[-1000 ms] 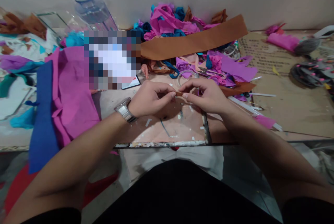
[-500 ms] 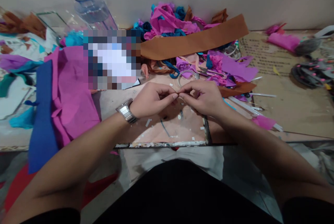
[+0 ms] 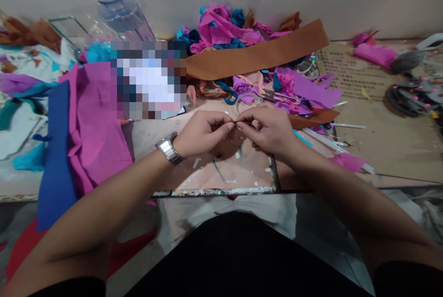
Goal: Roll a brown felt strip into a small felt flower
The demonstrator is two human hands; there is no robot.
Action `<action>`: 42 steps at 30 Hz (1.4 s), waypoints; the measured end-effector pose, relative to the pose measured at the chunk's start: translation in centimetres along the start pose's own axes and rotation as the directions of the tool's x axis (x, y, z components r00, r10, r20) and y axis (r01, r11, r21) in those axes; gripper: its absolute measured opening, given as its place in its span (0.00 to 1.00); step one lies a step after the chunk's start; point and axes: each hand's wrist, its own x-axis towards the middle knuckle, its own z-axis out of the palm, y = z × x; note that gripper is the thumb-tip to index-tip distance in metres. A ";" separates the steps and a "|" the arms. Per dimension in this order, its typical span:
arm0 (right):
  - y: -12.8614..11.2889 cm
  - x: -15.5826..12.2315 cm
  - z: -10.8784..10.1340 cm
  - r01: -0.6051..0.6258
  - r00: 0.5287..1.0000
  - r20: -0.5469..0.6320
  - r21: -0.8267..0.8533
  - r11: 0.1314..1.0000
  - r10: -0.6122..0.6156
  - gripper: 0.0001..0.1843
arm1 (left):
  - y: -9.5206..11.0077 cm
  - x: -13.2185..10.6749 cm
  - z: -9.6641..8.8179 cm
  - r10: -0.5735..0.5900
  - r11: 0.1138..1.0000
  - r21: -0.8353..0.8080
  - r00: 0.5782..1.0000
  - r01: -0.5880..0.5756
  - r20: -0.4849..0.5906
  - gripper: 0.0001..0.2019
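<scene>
My left hand (image 3: pixel 204 133), with a metal watch (image 3: pixel 169 148) on its wrist, is closed with thumb and forefinger pinched. My right hand (image 3: pixel 268 128) is pinched the same way, and its fingertips meet those of the left. Whatever sits between the fingertips is too small to make out; a hint of brown shows there. Both hands hover over a pinkish work board (image 3: pixel 228 167) strewn with small white scraps. Just beyond the fingertips lies a roll of clear tape (image 3: pixel 238 108). Scissors (image 3: pixel 282 96) rest among the scraps behind my right hand.
A brown strip (image 3: pixel 259 54) lies across a heap of pink, purple and blue pieces (image 3: pixel 221 24). At left are a magenta sheet (image 3: pixel 98 126), a blue strip (image 3: pixel 57 149) and a bottle (image 3: pixel 124 17). White sticks (image 3: pixel 321 142) and a pincushion-like dark round (image 3: pixel 408 98) stand at right.
Both hands stay pinched together over the board. The right fingers have shifted very slightly; otherwise little differs.
</scene>
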 end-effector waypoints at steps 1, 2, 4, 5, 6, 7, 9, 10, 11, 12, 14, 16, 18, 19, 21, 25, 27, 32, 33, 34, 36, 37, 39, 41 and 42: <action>0.0 0.0 -0.1 0.021 1.000 0.010 -0.017 1.000 -0.021 0.04 | 0.1 0.0 0.0 -0.017 0.999 -0.032 1.000 0.018 0.004 0.13; 0.0 0.0 -0.2 0.044 0.999 0.021 -0.029 0.999 -0.044 0.05 | 0.2 0.1 -0.1 -0.036 0.997 -0.067 0.999 0.036 0.010 0.13; 0.0 0.1 -0.4 0.098 0.994 0.041 -0.046 0.994 -0.097 0.07 | 0.3 0.1 -0.2 -0.076 0.987 -0.143 0.997 0.079 0.032 0.12; -0.1 0.1 -0.5 0.125 0.991 0.048 -0.054 0.991 -0.122 0.07 | 0.3 0.1 -0.2 -0.098 0.978 -0.181 0.994 0.105 0.044 0.11; -0.1 0.1 -0.6 0.149 0.988 0.052 -0.062 0.987 -0.145 0.07 | 0.4 0.1 -0.2 -0.124 0.967 -0.218 0.991 0.133 0.054 0.11; 0.0 0.1 -0.7 0.171 0.984 0.057 -0.072 0.983 -0.167 0.07 | 0.4 0.0 -0.2 -0.153 0.953 -0.254 0.986 0.165 0.064 0.10; 0.0 0.0 -0.8 0.213 0.976 0.059 -0.098 0.972 -0.208 0.06 | 0.6 0.0 -0.2 -0.219 0.916 -0.326 0.972 0.234 0.084 0.10; 0.0 0.0 -0.8 0.237 0.971 0.056 -0.112 0.965 -0.232 0.05 | 0.6 0.0 -0.2 -0.255 0.892 -0.361 0.962 0.272 0.095 0.10; 0.0 0.0 -0.9 0.262 0.965 0.051 -0.130 0.956 -0.258 0.05 | 0.7 0.0 -0.2 -0.290 0.865 -0.396 0.951 0.309 0.108 0.10; 0.0 0.0 -0.9 0.288 0.958 0.042 -0.150 0.946 -0.285 0.05 | 0.7 0.0 -0.2 -0.323 0.835 -0.432 0.939 0.342 0.119 0.09; 0.0 0.0 -1.0 0.333 0.942 0.030 -0.190 0.924 -0.333 0.05 | 0.8 0.1 -0.2 -0.368 0.778 -0.496 0.919 0.387 0.140 0.08; -0.1 0.1 -1.1 0.367 0.929 0.032 -0.227 0.902 -0.369 0.05 | 0.9 0.1 -0.3 -0.386 0.736 -0.540 0.909 0.408 0.160 0.07; -0.1 0.1 -1.3 0.392 0.918 0.051 -0.260 0.883 -0.393 0.06 | 1.1 0.1 -0.4 -0.384 0.726 -0.552 0.908 0.409 0.167 0.08; -0.1 0.1 -1.3 0.400 0.915 0.062 -0.274 0.874 -0.399 0.06 | 1.2 0.0 -0.4 -0.381 0.733 -0.545 0.909 0.407 0.167 0.10; -0.2 0.1 -1.4 0.410 0.910 0.079 -0.294 0.863 -0.406 0.07 | 1.3 0.0 -0.4 -0.378 0.759 -0.512 0.912 0.402 0.157 0.14; -0.1 0.0 -1.5 0.402 0.915 0.096 -0.279 0.872 -0.392 0.09 | 1.3 0.0 -0.3 -0.368 0.794 -0.466 0.919 0.390 0.142 0.17; -0.1 -0.1 -1.6 0.387 0.922 0.115 -0.264 0.883 -0.370 0.10 | 1.2 0.0 -0.3 -0.346 0.806 -0.463 0.928 0.370 0.139 0.17; -0.1 -0.2 -1.4 0.317 0.948 0.108 -0.201 0.927 -0.300 0.10 | 0.8 0.0 -0.5 -0.294 0.861 -0.396 0.948 0.319 0.123 0.20; -0.1 -0.1 -1.2 0.287 0.957 0.087 -0.176 0.942 -0.276 0.10 | 0.8 0.0 -0.5 -0.283 0.875 -0.373 0.952 0.307 0.119 0.21; -0.1 -0.1 -1.0 0.254 0.967 0.065 -0.150 0.956 -0.247 0.09 | 0.8 0.0 -0.6 -0.272 0.889 -0.351 0.956 0.295 0.113 0.21; 0.0 0.0 -0.6 0.192 0.981 0.025 -0.105 0.976 -0.190 0.07 | 0.9 0.0 -0.6 -0.243 0.915 -0.307 0.966 0.260 0.094 0.21; 0.0 0.0 -0.5 0.172 0.985 0.014 -0.089 0.981 -0.171 0.07 | 1.0 0.0 -0.7 -0.222 0.930 -0.280 0.972 0.237 0.082 0.21; -0.1 0.1 -0.3 0.147 0.989 -0.009 -0.063 0.987 -0.148 0.06 | 1.0 0.0 -0.7 -0.171 0.961 -0.210 0.984 0.179 0.053 0.21; -0.2 0.1 -0.4 0.123 0.991 -0.044 -0.027 0.992 -0.124 0.06 | 0.8 0.0 -0.7 -0.114 0.986 -0.118 0.993 0.115 0.015 0.19; -0.3 0.1 -0.4 0.098 0.993 -0.063 -0.004 0.995 -0.098 0.05 | 0.7 0.0 -0.7 -0.086 0.994 -0.066 0.996 0.085 -0.007 0.18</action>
